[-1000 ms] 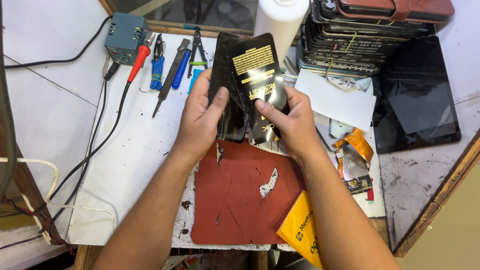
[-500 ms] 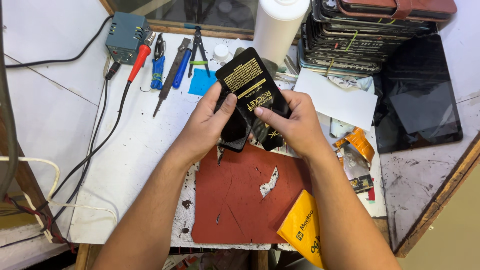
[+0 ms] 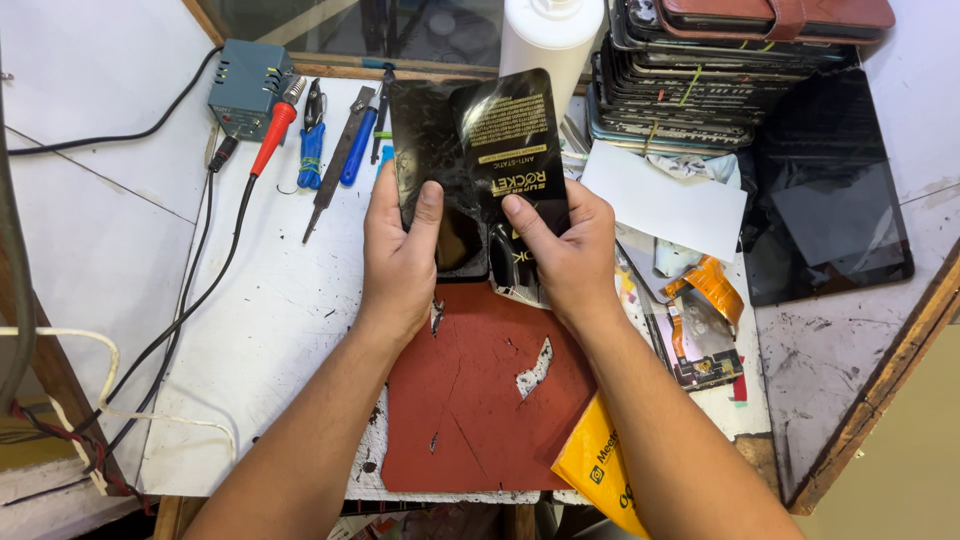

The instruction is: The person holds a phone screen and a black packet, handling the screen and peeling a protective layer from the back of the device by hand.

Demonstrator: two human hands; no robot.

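Far left on the white desk (image 3: 250,330): black cables, a grey-blue box (image 3: 245,88), then a red-handled tool (image 3: 275,125), blue pliers (image 3: 312,150) and a blue screwdriver (image 3: 355,150) lying in a row.

Centre: left hand (image 3: 405,255) grips the black phone (image 3: 435,150) by its lower left edge, thumb on the front glass. Phone is upright in view, long axis running away from the person, top end pointing to the far edge of the desk. Right hand (image 3: 565,250) pinches the black film packet (image 3: 515,140) w/ gold print, thumb on top; the packet overlaps the phone's right side and tilts slightly right. Both are held above the worn red mat (image 3: 480,400).

Vs 0.5 s ago: the phone and packet are now spread side by side and lifted farther from the person; before, the packet covered most of the phone.

Right: white bottle (image 3: 550,35), stack of phones (image 3: 690,90), white paper, orange flex cable (image 3: 715,285), dark tablet (image 3: 830,200). Yellow bag (image 3: 600,470) at the near edge.
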